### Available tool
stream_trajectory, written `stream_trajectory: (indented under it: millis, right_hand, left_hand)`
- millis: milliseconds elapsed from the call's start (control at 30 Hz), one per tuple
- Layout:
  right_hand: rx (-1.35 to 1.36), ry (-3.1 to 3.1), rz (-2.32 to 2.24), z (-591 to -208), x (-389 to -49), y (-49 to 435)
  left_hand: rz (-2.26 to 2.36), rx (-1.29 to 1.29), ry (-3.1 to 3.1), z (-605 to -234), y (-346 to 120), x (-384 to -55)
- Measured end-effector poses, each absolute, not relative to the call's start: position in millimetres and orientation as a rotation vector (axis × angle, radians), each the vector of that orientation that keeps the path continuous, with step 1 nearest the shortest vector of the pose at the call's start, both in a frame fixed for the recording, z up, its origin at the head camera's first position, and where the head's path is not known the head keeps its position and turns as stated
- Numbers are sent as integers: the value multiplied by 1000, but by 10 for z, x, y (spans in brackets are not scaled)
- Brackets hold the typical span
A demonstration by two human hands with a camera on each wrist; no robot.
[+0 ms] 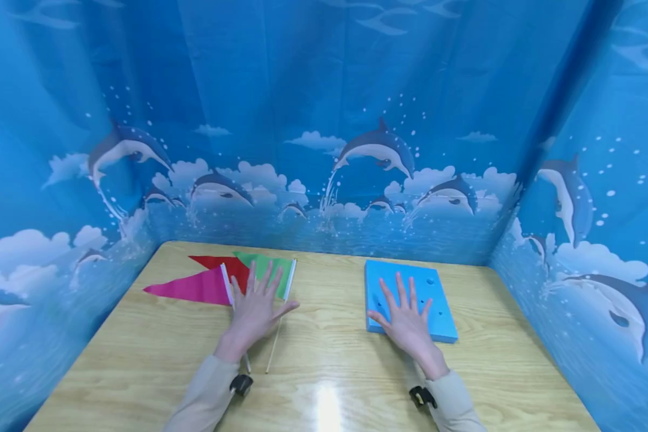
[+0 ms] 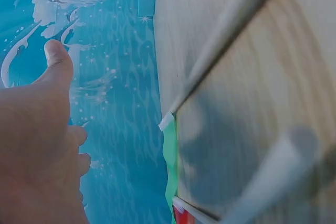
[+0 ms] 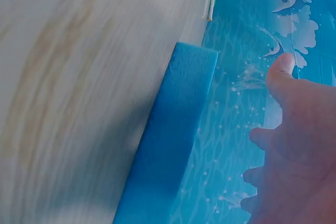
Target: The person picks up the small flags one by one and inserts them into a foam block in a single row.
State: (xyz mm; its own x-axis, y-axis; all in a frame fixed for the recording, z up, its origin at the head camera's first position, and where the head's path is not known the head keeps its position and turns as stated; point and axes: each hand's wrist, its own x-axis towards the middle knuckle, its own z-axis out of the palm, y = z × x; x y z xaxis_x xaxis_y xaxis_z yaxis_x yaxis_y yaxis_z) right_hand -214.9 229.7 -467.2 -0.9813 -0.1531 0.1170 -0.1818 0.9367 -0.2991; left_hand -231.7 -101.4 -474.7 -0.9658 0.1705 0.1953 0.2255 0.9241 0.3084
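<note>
My left hand (image 1: 254, 315) is spread flat with straight fingers above three small flags on sticks. The magenta flag (image 1: 194, 287) lies to its left, overlapping the red flag (image 1: 224, 264), and the green flag (image 1: 270, 273) lies behind the fingers. A gap shows between this hand and the table in the left wrist view. Over a blue foam block (image 1: 383, 270) with several holes, my right hand (image 1: 408, 324) is likewise spread. In the right wrist view it hovers apart from the block's side (image 3: 168, 129). Neither hand holds anything.
The wooden table (image 1: 324, 348) ends at a blue curtain (image 1: 302, 90) printed with dolphins, which hangs behind it and along both sides. Thin flag sticks (image 1: 272, 351) extend toward the front, partly under the left forearm. Dark wrist cameras (image 1: 241, 384) sit on both sleeves.
</note>
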Motion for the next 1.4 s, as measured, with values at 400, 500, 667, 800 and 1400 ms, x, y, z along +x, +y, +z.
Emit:
stream_trajectory:
  millis: [400,500,667,800,1400]
  right_hand:
    - [273,-2878,503,-4605,-2158,2775]
    - [301,-2853,497,-4559,-2167,2951]
    - [364,-2837,476,-4511,-2204,3231]
    - [401,-2867,446,-4516,-2242,3425]
    - [400,-3117,432,-4735,-2238,3823]
  left_hand:
    - [-502,-465,-2902,-4571,-695,-2491]
    - [-560,-507,-2880,-4514,-567,-2526]
    - [-634,-566,-2838,-4440,-328,-2580]
    - [-658,-620,-2829,-4437,-122,-2626]
    - [-474,-974,-3008,-4828,659,-2676]
